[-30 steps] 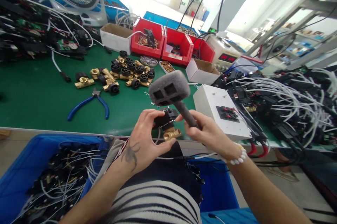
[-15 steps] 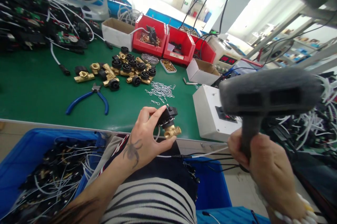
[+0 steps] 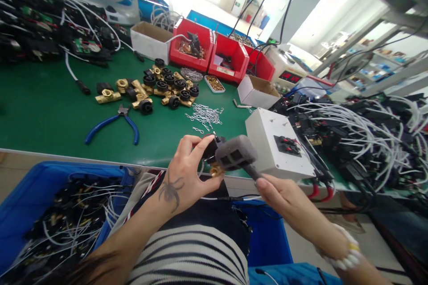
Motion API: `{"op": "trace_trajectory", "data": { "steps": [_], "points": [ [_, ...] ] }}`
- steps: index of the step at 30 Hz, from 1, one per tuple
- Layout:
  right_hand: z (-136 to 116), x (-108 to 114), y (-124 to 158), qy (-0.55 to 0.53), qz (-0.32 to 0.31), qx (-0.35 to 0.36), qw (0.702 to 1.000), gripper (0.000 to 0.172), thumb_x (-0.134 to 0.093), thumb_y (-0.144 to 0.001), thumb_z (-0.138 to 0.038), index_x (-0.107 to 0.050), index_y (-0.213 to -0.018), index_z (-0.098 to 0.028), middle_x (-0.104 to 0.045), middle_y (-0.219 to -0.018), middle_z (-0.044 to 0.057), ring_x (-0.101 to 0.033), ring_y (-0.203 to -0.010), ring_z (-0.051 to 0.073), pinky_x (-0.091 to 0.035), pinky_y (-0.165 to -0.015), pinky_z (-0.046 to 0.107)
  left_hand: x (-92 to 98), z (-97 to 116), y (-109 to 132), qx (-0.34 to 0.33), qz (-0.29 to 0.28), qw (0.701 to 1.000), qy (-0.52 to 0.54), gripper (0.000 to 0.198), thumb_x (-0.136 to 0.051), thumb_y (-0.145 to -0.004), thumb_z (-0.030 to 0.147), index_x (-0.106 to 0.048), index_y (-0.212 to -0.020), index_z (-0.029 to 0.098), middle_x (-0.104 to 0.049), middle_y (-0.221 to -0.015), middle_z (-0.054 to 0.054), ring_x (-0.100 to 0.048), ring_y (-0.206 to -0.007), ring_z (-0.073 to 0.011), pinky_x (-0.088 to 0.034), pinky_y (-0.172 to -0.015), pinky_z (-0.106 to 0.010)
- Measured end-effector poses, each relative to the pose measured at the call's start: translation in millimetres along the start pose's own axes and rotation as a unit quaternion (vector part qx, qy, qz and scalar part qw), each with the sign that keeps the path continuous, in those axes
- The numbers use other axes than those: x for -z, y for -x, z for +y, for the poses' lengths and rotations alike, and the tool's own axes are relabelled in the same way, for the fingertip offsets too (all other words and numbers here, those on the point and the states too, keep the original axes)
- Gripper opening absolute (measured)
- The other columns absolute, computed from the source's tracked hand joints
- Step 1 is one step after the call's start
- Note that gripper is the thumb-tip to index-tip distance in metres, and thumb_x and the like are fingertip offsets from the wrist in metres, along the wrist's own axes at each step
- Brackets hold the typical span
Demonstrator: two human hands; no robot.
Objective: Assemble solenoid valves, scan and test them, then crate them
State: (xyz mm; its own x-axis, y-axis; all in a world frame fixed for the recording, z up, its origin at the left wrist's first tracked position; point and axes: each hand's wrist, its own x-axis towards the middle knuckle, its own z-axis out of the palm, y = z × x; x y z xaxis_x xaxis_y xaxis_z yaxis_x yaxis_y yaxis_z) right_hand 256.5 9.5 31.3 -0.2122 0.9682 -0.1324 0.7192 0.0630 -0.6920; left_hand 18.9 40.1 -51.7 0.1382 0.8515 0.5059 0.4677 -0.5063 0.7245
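My left hand (image 3: 187, 173) grips a small valve (image 3: 214, 160) with a black top and a brass body, held just over the near edge of the green table (image 3: 47, 111). My right hand (image 3: 281, 198) is closed round the handle of a grey rubber mallet (image 3: 236, 154). The mallet's head rests against the valve's right side, hiding part of it.
A white switch box (image 3: 267, 138) stands right of the hands. Blue-handled pliers (image 3: 112, 126), a group of brass valves (image 3: 157, 91), loose wire clips (image 3: 203, 115), red bins (image 3: 214, 53) and cardboard boxes lie on the table. Blue crates (image 3: 50, 173) of wired parts sit below.
The mallet was at the valve, swung up and to the right half a second ago, and has come back down onto the valve. The left hand stayed put with the valve.
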Motion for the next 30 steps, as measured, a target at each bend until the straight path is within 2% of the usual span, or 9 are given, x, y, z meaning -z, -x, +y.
{"op": "trace_trajectory", "data": {
  "steps": [2,6,8,11,13,17,22,27,30],
  "points": [
    [-1.4,0.7,-0.3,0.032,-0.014,0.015,0.999,0.067,-0.039,-0.092,-0.077,-0.041,-0.056,-0.02,-0.038,-0.05,-0.002,-0.033,-0.046,0.01,-0.024,-0.042,0.024,0.3,0.4,-0.4,-0.006,0.004,1.0,-0.015,0.065,-0.074,-0.078,0.028,-0.054,-0.136,0.009,-0.052,-0.113,-0.011,-0.056,-0.105,-0.0227,-0.055,-0.095,-0.038],
    [1.5,4.6,1.9,-0.082,0.104,0.05,0.99,0.066,-0.031,-0.097,-0.073,-0.046,-0.059,-0.021,-0.034,-0.045,-0.004,-0.028,-0.04,0.01,-0.022,-0.039,0.025,0.0,0.2,-0.5,0.0,0.003,1.0,-0.017,0.064,-0.073,-0.079,0.029,-0.052,-0.137,0.013,-0.052,-0.115,-0.011,-0.057,-0.106,-0.0226,-0.055,-0.095,-0.038],
    [4.6,1.6,0.0,-0.079,0.072,0.042,0.993,0.065,-0.032,-0.096,-0.074,-0.046,-0.06,-0.021,-0.036,-0.046,-0.004,-0.03,-0.041,0.01,-0.022,-0.039,0.025,-0.3,-0.3,-0.8,0.0,0.003,1.0,-0.012,0.064,-0.073,-0.078,0.029,-0.052,-0.137,0.014,-0.052,-0.114,-0.01,-0.057,-0.105,-0.0228,-0.055,-0.094,-0.038],
    [4.7,-1.6,-4.8,0.002,-0.031,0.011,0.999,0.064,-0.041,-0.094,-0.073,-0.043,-0.058,-0.02,-0.039,-0.051,-0.002,-0.033,-0.046,0.01,-0.023,-0.041,0.024,-0.8,-1.0,-1.6,0.002,0.007,1.0,-0.01,0.064,-0.073,-0.078,0.029,-0.052,-0.137,0.016,-0.051,-0.114,-0.01,-0.057,-0.105,-0.0235,-0.056,-0.093,-0.039],
    [2.2,1.7,-5.5,-0.004,-0.02,0.016,1.0,0.064,-0.041,-0.095,-0.071,-0.042,-0.056,-0.02,-0.038,-0.05,-0.002,-0.031,-0.045,0.01,-0.021,-0.042,0.025,-1.0,-1.1,-1.9,0.0,0.008,1.0,-0.01,0.063,-0.073,-0.078,0.029,-0.052,-0.136,0.016,-0.052,-0.114,-0.01,-0.057,-0.105,-0.0237,-0.056,-0.093,-0.039],
    [2.2,7.7,-4.9,-0.124,0.089,0.047,0.987,0.067,-0.028,-0.096,-0.075,-0.044,-0.059,-0.022,-0.031,-0.043,-0.005,-0.026,-0.039,0.01,-0.021,-0.039,0.027,-1.2,-1.3,-1.6,-0.007,0.01,1.0,-0.013,0.063,-0.072,-0.078,0.029,-0.052,-0.136,0.013,-0.052,-0.114,-0.011,-0.057,-0.105,-0.0229,-0.055,-0.093,-0.038],
    [4.2,3.8,-10.1,-0.017,-0.065,-0.012,0.998,0.065,-0.041,-0.091,-0.077,-0.041,-0.057,-0.021,-0.038,-0.05,-0.002,-0.032,-0.044,0.01,-0.022,-0.041,0.025,-1.8,-2.0,-1.4,-0.005,0.015,1.0,-0.017,0.064,-0.073,-0.077,0.03,-0.052,-0.136,0.015,-0.051,-0.115,-0.01,-0.058,-0.105,-0.0236,-0.055,-0.094,-0.038],
    [-0.6,10.9,-6.8,-0.07,0.032,0.006,0.997,0.067,-0.033,-0.093,-0.078,-0.043,-0.057,-0.022,-0.033,-0.045,-0.004,-0.027,-0.041,0.01,-0.019,-0.039,0.027,-3.7,-1.0,-2.0,0.003,0.015,1.0,0.001,0.065,-0.076,-0.075,0.025,-0.048,-0.133,0.019,-0.052,-0.119,-0.01,-0.056,-0.111,-0.0254,-0.055,-0.096,-0.043],
    [3.7,2.7,-8.6,-0.044,-0.006,-0.006,0.999,0.066,-0.037,-0.092,-0.077,-0.041,-0.057,-0.021,-0.035,-0.047,-0.003,-0.03,-0.043,0.01,-0.021,-0.041,0.026,-4.0,-0.7,-2.4,0.003,0.037,0.999,0.027,0.051,-0.079,-0.072,0.02,-0.05,-0.114,0.017,-0.054,-0.116,-0.009,-0.056,-0.11,-0.0254,-0.056,-0.093,-0.046]
  ]
}}
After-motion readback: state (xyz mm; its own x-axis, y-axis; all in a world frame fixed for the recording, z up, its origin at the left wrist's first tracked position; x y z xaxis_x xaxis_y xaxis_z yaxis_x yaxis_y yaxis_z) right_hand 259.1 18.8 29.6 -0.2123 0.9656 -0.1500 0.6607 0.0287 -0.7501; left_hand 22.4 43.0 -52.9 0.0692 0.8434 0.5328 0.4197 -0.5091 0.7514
